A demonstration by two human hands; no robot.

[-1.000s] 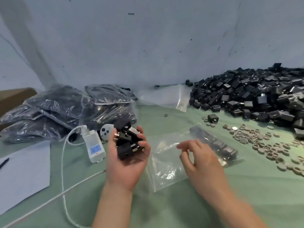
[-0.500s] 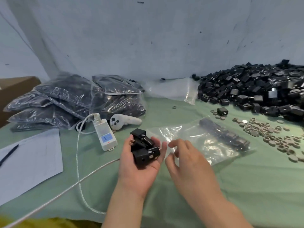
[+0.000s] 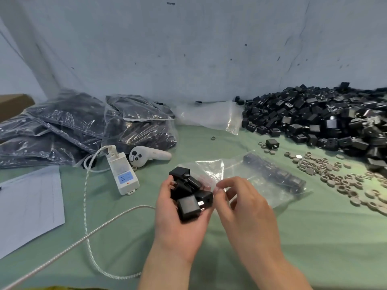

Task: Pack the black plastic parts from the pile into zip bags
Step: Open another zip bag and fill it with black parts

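My left hand is cupped palm up around several black plastic parts with metal prongs. My right hand pinches the near edge of a clear zip bag, right beside the parts. The bag lies on the green cloth and holds a row of black parts at its far end. A big pile of black parts fills the back right corner of the table.
Filled zip bags are stacked at the back left, with empty bags behind. A white power strip with braided cable, a white controller, paper and grey rings lie around.
My right hand has gone from hovering over the bag to pinching its near edge next to my left hand. The view has shifted, so everything sits further right and lower.
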